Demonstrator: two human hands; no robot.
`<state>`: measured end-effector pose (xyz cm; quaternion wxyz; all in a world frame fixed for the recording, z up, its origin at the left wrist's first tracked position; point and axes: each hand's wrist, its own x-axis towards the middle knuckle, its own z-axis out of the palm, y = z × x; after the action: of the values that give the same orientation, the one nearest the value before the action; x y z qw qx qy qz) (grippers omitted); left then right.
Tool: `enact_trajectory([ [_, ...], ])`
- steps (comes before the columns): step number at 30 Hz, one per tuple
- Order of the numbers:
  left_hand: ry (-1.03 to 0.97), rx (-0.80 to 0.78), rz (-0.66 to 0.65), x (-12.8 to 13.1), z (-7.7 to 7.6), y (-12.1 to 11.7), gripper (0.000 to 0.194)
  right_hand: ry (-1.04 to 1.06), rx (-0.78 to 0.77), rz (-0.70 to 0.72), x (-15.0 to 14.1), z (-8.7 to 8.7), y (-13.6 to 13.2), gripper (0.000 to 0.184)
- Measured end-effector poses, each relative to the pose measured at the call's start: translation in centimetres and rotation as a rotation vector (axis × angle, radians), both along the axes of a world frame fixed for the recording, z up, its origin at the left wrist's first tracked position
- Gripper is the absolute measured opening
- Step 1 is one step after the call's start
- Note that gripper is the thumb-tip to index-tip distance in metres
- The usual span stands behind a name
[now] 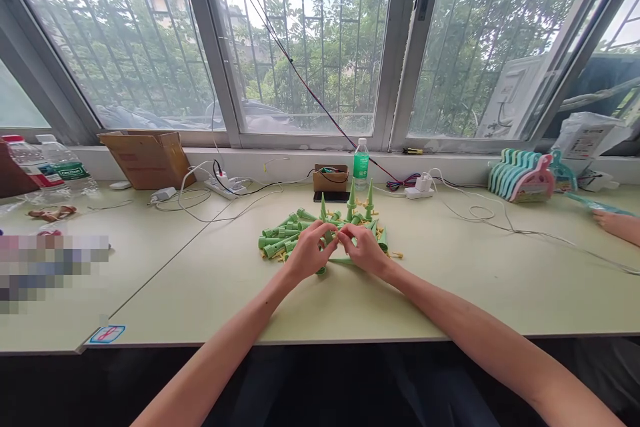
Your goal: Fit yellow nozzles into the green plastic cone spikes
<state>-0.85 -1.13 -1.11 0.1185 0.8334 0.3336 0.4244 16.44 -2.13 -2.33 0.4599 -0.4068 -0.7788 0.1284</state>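
My left hand (309, 252) is closed around a green plastic watering spike part (329, 236), whose end shows between thumb and fingers. Close against it, my right hand (365, 250) pinches at the same end; whatever small piece sits between its fingertips is hidden. Around and behind both hands lies a pile of green tubular spike pieces (275, 249). Several pointed green cones (351, 203) stand upright at the back of the pile. Small yellow valve pieces (397, 255) are scattered among the green ones. One long green piece (343, 260) lies flat under my hands.
Behind the pile are a black phone (331, 197), a small cardboard box (330, 179) and a green-labelled bottle (361, 163). White cables (500, 217) cross the table (450, 280). Small hangers (520, 177) stand at right, near another person's hand (617, 221). A larger carton (145, 160) stands left.
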Motion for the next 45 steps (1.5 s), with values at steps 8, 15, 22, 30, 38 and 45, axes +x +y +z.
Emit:
enact_trajectory([
  [8,0.011,0.002,-0.018,0.0,0.0,-0.2,0.017,-0.044,0.021,-0.045,0.0,-0.4,0.5,0.041],
  [15,0.008,-0.008,-0.027,0.1,0.2,-0.2,0.017,-0.048,0.010,-0.040,0.1,-0.2,0.4,0.045],
  [22,0.001,0.011,-0.001,0.0,0.1,-0.1,0.017,-0.013,0.019,0.008,0.1,0.2,-0.2,0.025],
  [30,0.041,0.008,0.012,0.0,-0.2,0.0,0.017,-0.010,-0.017,0.022,0.2,-0.1,0.3,0.025],
  [38,0.031,-0.032,-0.019,0.0,-0.1,-0.1,0.017,-0.022,-0.007,0.027,0.3,-0.3,0.7,0.033],
  [45,0.033,-0.021,-0.023,-0.1,-0.1,-0.1,0.016,-0.021,0.005,0.023,0.4,-0.5,0.9,0.041],
])
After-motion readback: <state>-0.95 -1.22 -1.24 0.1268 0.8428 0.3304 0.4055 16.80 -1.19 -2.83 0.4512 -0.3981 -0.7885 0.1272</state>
